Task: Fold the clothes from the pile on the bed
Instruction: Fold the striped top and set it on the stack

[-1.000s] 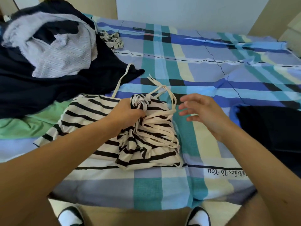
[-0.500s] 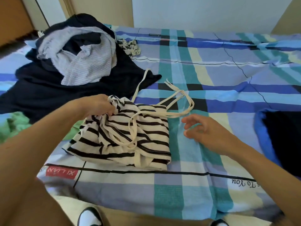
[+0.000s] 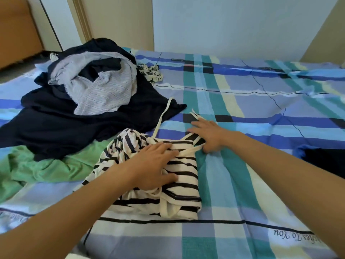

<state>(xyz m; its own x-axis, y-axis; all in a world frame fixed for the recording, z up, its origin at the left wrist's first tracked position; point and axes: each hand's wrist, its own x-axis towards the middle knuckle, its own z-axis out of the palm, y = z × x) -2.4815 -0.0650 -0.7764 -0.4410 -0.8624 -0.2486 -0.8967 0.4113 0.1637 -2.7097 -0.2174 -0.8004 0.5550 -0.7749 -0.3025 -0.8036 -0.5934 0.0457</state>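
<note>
Head view: left hand (image 3: 156, 165) has released the bunch, grip spread flat on striped top (image 3: 184, 186) at bed (image 3: 233, 184) edge. Right hand (image 3: 211, 136) spread, tucking straps (image 3: 186, 151). Fold nearly done; pile (image 3: 97, 90) waits.

Bright even daylight, soft shadows, wide-angle edge distortion, slight motion blur

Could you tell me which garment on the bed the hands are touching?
The black-and-white striped top with cream straps, under the left hand and right hand; the navy garment, grey knit and green garment lie untouched.
</note>
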